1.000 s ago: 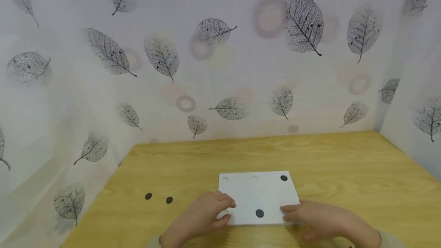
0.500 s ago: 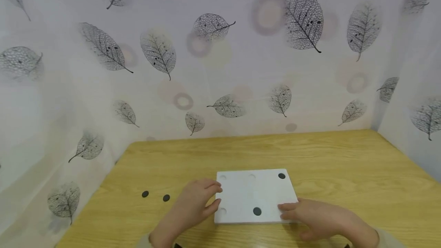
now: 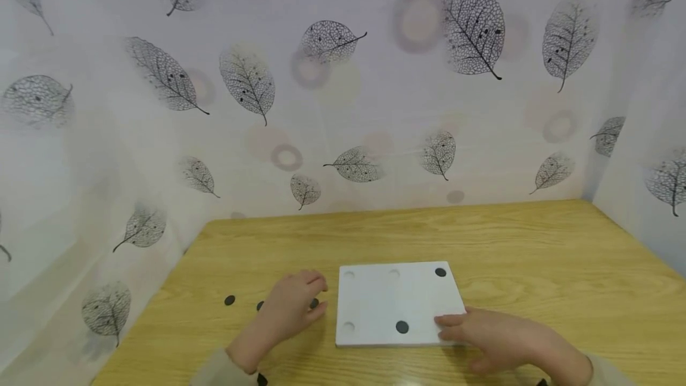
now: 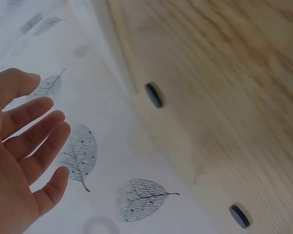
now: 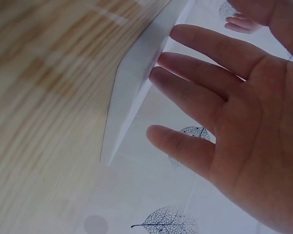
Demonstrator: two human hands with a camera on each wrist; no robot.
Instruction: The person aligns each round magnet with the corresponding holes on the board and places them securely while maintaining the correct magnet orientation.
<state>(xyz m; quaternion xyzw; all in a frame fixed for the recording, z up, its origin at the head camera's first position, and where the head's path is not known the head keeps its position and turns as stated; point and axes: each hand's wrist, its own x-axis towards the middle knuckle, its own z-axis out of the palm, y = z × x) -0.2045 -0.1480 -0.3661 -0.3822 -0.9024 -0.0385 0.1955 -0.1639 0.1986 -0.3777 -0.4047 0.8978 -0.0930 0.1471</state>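
Observation:
In the head view, a thin white board [image 3: 370, 302] with round recesses lies on the table. One black disc [image 3: 440, 272] sits at its far right corner and another black disc [image 3: 402, 327] near its front edge; the remaining visible recesses show no disc. My right hand [image 3: 495, 335] rests its fingertips on the board's right side, fingers extended. Left of the board, my left hand [image 3: 292, 305] hovers with loosely bent fingers, holding nothing. A black disc [image 3: 314, 302] shows between its thumb and fingers, apparently on the table beyond. The left wrist view also shows that hand without anything in it.
Further left on the wooden table [image 3: 257, 255] lie a black disc [image 3: 230, 300] and a second black disc [image 3: 260, 306], partly hidden by my left hand. A leaf-patterned curtain [image 3: 354, 106] closes off the back and sides.
My left hand has moved left, off the board's left side and over the table near the loose discs. The right hand stays at the board's right side.

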